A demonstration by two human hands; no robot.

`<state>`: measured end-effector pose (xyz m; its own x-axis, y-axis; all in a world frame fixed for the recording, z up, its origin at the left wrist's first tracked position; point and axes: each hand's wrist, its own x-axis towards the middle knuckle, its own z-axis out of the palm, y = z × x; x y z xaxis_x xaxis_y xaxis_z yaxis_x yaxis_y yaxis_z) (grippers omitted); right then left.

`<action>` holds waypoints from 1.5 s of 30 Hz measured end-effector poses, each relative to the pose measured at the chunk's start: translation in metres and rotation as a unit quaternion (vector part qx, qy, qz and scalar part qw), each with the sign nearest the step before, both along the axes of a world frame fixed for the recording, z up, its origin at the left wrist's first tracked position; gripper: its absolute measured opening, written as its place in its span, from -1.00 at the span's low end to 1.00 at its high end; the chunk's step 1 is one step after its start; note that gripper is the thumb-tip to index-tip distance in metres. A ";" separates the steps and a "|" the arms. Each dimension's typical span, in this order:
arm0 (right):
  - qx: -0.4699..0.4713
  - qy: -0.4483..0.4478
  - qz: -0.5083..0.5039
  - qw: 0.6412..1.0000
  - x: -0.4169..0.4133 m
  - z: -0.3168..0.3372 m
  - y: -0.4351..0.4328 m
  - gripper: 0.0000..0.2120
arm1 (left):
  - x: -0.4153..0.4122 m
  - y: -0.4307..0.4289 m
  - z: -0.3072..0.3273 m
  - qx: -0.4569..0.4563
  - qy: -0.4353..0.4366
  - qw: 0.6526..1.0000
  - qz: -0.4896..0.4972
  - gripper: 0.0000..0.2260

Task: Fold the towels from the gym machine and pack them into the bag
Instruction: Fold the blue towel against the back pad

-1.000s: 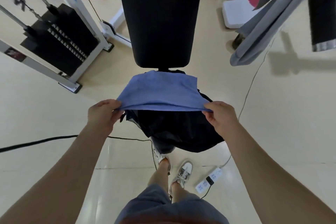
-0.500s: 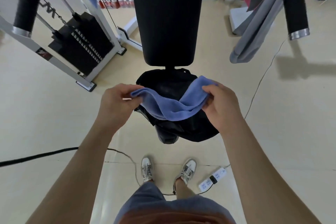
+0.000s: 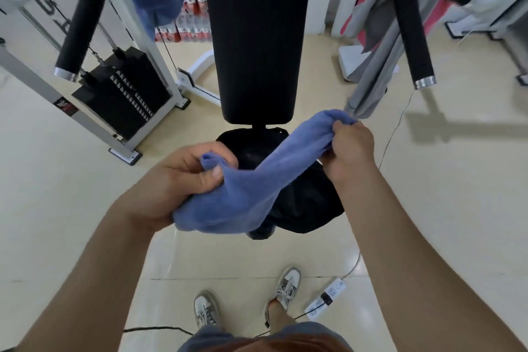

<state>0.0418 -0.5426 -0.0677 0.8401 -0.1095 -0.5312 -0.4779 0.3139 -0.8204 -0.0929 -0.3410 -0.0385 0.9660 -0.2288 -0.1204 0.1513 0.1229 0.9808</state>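
Blue towel (image 3: 251,180) bunched above black bag (image 3: 308,203); left hand (image 3: 177,180), right hand (image 3: 350,146) each gripping one end.

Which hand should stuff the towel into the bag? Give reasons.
Probably left: the left hand grips the blue towel bunched, low by the black bag; the right hand only pinches a raised end.

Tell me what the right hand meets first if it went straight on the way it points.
The right hand, gripping the towel, likely meets the pad near its lower right edge; depth is unclear.
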 end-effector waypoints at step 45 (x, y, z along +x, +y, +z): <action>-0.270 -0.173 0.460 0.828 0.062 0.122 -0.031 -0.83 | 0.083 -0.022 0.076 0.205 -0.141 0.918 0.310 -0.90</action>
<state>0.1037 -0.5733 0.0541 0.7917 0.5185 -0.3229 -0.0176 -0.5091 -0.8605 -0.0098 -0.3628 0.0376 0.9009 0.3847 0.2008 -0.0894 -0.2883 0.9533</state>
